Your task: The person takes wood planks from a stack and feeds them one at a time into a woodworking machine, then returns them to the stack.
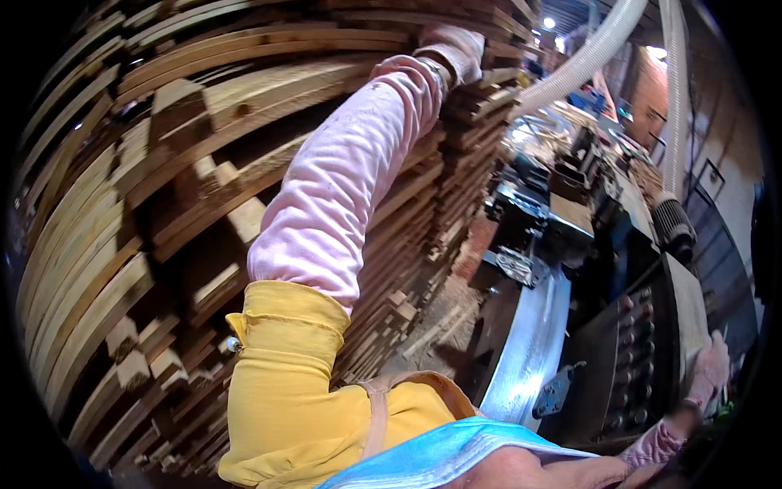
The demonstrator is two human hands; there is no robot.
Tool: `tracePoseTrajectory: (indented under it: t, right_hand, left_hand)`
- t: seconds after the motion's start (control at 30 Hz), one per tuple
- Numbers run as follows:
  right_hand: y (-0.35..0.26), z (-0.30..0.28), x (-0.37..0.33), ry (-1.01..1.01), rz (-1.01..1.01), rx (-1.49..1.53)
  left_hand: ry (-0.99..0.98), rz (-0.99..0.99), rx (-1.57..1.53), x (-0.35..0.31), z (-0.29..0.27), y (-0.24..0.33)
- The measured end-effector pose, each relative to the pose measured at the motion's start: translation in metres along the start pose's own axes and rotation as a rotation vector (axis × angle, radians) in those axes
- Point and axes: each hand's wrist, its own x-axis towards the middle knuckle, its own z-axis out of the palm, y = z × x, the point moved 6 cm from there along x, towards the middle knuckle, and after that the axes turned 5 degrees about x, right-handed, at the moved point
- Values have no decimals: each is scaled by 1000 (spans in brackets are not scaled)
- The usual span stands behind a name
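My left arm, in a yellow sleeve and a pink sleeve cover, reaches far forward. At its end my left hand (pixel 458 52) is against the tall stack of wooden boards (pixel 301 85); its fingers are hidden, so I cannot see whether it grips a board. Off to the lower right, my right hand (pixel 711 368) lies at the pale top ledge (pixel 688 314) of a dark machine panel (pixel 631 359). Its fingers are small in view but look stretched out, with nothing plainly held.
A woodworking machine (pixel 533 220) with a shiny metal bed (pixel 529 338) stands to the right of the stack. Ribbed pale hoses (pixel 582 61) hang above it. Wood scraps and sawdust (pixel 436 322) cover the floor between. Board ends jut out at the left.
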Motion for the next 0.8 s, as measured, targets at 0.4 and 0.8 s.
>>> tracePoseTrajectory:
  t: [0.4,0.8]
  right_hand:
    - [44,46,-22,-193,32,-234]
    - [-222,-147,-124,61,-362,1570]
  left_hand:
    - [-491,-166,504,-44,10,-171]
    - [140,396,286,-65,-64,-62]
